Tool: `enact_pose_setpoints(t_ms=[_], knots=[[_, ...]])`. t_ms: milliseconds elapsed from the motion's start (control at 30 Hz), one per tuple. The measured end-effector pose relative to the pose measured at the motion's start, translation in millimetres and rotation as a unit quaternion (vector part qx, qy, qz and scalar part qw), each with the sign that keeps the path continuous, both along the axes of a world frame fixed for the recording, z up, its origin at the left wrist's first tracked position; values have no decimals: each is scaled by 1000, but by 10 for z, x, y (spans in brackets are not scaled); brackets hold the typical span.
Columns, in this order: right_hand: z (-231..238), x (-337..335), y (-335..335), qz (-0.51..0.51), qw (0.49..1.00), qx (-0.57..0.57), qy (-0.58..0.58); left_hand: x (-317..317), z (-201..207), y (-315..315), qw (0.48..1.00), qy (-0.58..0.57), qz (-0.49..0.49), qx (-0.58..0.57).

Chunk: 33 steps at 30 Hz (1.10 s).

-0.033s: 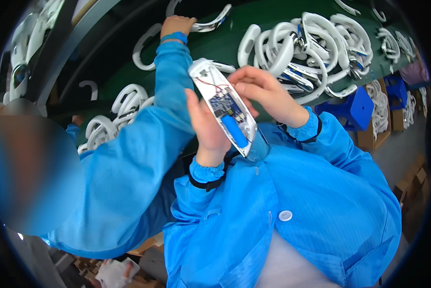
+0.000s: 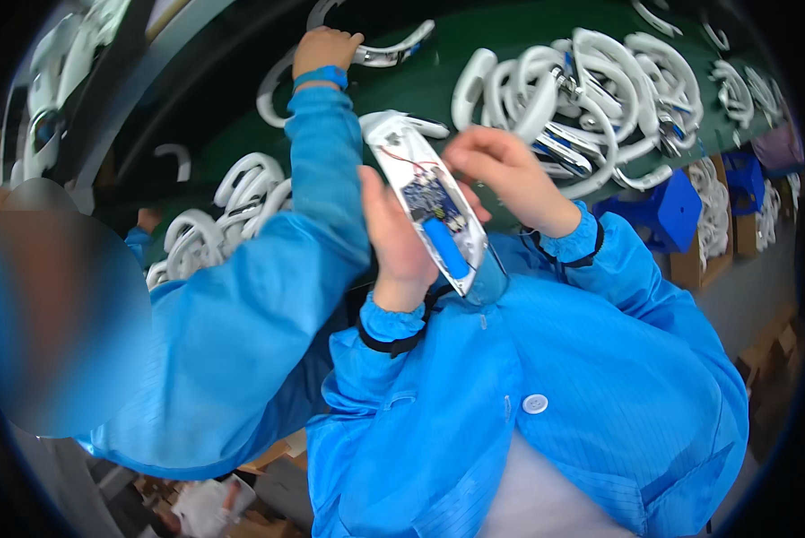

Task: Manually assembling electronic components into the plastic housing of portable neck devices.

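Observation:
My left hand (image 2: 400, 242) is closed round an open white device housing (image 2: 386, 137), thumb along its near-left side and fingertips showing past its right edge. Inside the housing sit a dark blue circuit board (image 2: 431, 197), thin red wires and a blue cylindrical battery (image 2: 445, 248). My right hand (image 2: 508, 175) is just right of the housing's upper half, thumb and forefinger brought together in a pinch. Whatever is between those fingertips is too small to make out.
A pile of white curved housings (image 2: 591, 108) lies on the green table (image 2: 438, 81). More white housings (image 2: 250, 193) lie at left. A co-worker's blue sleeve (image 2: 322, 152) crosses close on my left, their hand (image 2: 326, 52) at another curved part (image 2: 393, 54). Blue stools (image 2: 667, 215) stand at right.
The whole view has shifted slightly, so most things sit a little further right. My left hand keeps its hold on the housing, and my right hand stays beside it.

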State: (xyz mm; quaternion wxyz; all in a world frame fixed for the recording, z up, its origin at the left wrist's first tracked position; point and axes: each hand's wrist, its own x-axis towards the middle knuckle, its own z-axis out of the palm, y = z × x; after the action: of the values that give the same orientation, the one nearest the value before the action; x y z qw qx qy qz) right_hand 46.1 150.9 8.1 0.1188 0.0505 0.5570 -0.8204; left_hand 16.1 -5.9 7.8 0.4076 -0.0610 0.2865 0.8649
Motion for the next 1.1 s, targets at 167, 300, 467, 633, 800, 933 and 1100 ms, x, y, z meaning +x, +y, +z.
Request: enact_pose_setpoints(t_ms=[167,300,467,633,800,933,1100], knots=[[-397,-90,-3,-10,987,-159,-23,172,-77,82,983,63,124,-120],[-487,64,-485,41,940,-326,-89,299,-282,-12,719,474,205,-465],[-191,-59,-965,-6,904,-389,-178,292,-159,-467,638,417,311,-567],[-289,-214,-970,155,928,-324,-99,409,-188,-1279,711,230,337,-573],[-184,-309,-1144,177,936,-266,-147,656,-650,-2303,701,32,413,-581],[-210,-328,-1318,189,951,-202,-137,582,-787,-2679,701,-2,417,-578],[-240,-363,-1630,188,952,-182,-160,403,-987,-2997,733,2,417,-537]])
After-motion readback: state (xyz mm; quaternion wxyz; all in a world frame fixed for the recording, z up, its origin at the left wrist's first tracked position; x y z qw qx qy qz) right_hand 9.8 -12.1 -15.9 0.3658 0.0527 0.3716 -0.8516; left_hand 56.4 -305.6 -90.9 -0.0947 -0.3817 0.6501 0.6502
